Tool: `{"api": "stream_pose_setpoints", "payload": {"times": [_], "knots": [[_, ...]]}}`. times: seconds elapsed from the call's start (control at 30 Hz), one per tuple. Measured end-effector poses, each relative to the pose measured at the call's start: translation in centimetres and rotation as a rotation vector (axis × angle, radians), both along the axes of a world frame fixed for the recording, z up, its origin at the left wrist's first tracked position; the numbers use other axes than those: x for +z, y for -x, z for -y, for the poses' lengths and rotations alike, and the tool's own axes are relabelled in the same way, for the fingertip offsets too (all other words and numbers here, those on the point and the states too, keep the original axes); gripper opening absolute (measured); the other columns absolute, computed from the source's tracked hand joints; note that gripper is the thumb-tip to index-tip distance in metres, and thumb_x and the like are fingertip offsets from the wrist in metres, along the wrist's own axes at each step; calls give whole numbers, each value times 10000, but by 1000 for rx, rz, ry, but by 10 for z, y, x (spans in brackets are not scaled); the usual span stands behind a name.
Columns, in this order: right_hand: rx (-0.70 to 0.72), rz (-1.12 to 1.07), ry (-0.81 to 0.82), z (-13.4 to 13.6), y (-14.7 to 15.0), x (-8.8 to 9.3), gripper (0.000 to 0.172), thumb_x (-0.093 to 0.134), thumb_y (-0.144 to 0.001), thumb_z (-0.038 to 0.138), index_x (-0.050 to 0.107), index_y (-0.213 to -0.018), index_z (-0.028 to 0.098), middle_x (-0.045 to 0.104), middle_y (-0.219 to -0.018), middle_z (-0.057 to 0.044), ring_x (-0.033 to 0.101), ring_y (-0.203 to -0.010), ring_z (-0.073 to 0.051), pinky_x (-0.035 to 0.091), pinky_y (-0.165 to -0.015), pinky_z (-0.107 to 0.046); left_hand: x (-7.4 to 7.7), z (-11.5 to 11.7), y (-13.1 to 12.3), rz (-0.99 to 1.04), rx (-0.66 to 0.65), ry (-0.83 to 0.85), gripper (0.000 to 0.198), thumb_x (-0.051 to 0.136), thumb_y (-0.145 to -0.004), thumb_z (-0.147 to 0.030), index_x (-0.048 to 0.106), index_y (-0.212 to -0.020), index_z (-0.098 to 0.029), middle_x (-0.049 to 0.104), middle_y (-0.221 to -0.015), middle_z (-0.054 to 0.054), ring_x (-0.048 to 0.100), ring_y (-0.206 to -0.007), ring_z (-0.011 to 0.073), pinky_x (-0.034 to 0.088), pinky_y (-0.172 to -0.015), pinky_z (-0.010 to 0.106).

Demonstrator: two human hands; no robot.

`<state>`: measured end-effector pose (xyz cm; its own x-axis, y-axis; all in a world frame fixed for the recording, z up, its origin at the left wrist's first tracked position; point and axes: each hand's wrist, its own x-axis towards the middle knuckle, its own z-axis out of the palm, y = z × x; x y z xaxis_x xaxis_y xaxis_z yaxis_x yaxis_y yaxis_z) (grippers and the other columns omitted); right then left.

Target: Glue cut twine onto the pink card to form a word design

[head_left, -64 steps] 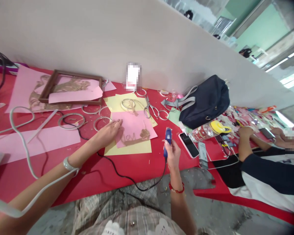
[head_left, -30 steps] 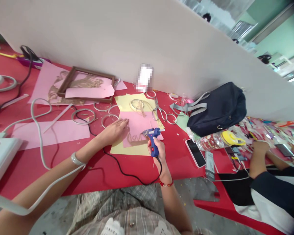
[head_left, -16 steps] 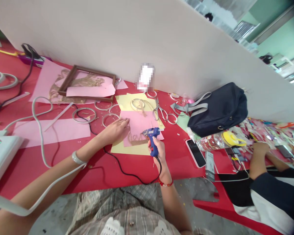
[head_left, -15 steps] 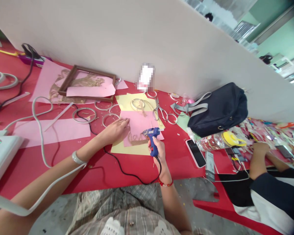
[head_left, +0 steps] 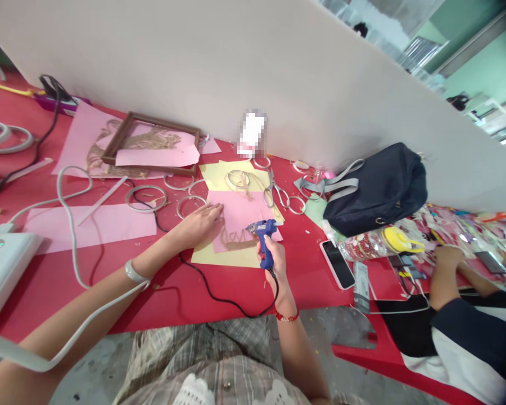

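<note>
My left hand (head_left: pixel 201 221) lies flat on the left edge of a pink paper sheet (head_left: pixel 244 211), holding nothing. My right hand (head_left: pixel 275 260) grips a blue hot glue gun (head_left: pixel 265 241) by its handle. The gun's metal tip points left, just above the sheet's right part. Its black cord (head_left: pixel 219 299) trails over the red table. Brown twine shaped into looped letters (head_left: pixel 235 239) lies on the pink sheet, between my hands. Under that sheet is a yellow paper sheet (head_left: pixel 219 257).
Steel scissors (head_left: pixel 275 190), several pale rings and a dark wooden frame (head_left: pixel 152 142) lie beyond the papers. To the right are a phone (head_left: pixel 337 264), a navy bag (head_left: pixel 375 191) and a co-worker's hand (head_left: pixel 447 260). A white cable (head_left: pixel 69 225) loops on the left.
Since the oldest frame, my right hand has brought the glue gun from upright to nearly level, its tip over the pink sheet. My left hand has stayed on the sheet.
</note>
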<state>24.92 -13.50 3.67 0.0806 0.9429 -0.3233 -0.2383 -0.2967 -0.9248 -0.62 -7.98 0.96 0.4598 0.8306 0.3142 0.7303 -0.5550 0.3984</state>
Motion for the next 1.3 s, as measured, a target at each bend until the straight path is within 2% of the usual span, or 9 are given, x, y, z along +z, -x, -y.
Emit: {"api": "stream_pose_setpoints", "payload": {"times": [0.13,0.33,0.6,0.77,0.93,1.03,1.17,1.3], "knots": [[-3,6,-15,-2,-2,-2,420,797,-678,579,675,-647,178,599,-530,12,466,-411,-73,356,-390,-205,-1,0,1,-14,4,-13,449,372,-1029,-193,575,-1406,-56,648,-1450,233,616,-1383,299,460,-1230,508],[13,26,-38,-2,-4,-6,426,781,-707,579,653,-615,183,593,-533,7,474,-419,-79,367,-402,-216,-1,0,0,3,-6,-5,466,361,-1024,-168,573,-1407,-8,624,-1459,279,621,-1374,329,459,-1221,559],[18,72,-46,-2,-4,-6,432,764,-723,585,624,-601,195,574,-532,9,474,-428,-90,374,-410,-232,-2,-1,1,-20,-14,-15,462,359,-1034,-187,566,-1405,-5,627,-1458,273,618,-1378,314,450,-1233,517],[10,57,-40,-2,-3,5,410,774,-713,574,629,-636,197,577,-561,10,483,-467,-94,373,-429,-233,-1,-1,1,-28,-19,-22,462,364,-1050,-211,553,-1412,6,626,-1455,281,618,-1378,320,450,-1230,517],[67,61,-39,-1,-1,24,372,772,-791,517,617,-665,205,565,-605,14,493,-503,-95,401,-449,-230,-3,-1,2,-18,-34,-13,462,381,-1066,-237,545,-1419,12,608,-1465,302,613,-1379,342,457,-1217,542],[95,50,-61,3,-1,25,379,779,-814,528,633,-684,203,590,-627,7,523,-520,-97,413,-445,-213,-7,-1,3,3,-23,-16,448,394,-1053,-208,544,-1438,-34,615,-1470,272,609,-1382,339,458,-1212,559],[147,-100,-53,11,-16,15,501,731,-770,696,682,-730,199,611,-573,-4,475,-417,-98,325,-344,-209,-14,-3,5,-16,-4,-24,464,385,-1039,-176,532,-1457,-37,620,-1463,270,610,-1376,352,482,-1185,572],[196,-69,-180,26,-46,19,518,698,-788,702,721,-789,184,625,-544,-22,481,-385,-113,321,-349,-221,-17,-3,6,-22,4,-14,472,395,-1028,-171,536,-1463,-56,619,-1474,246,600,-1385,334,467,-1205,551]]}}
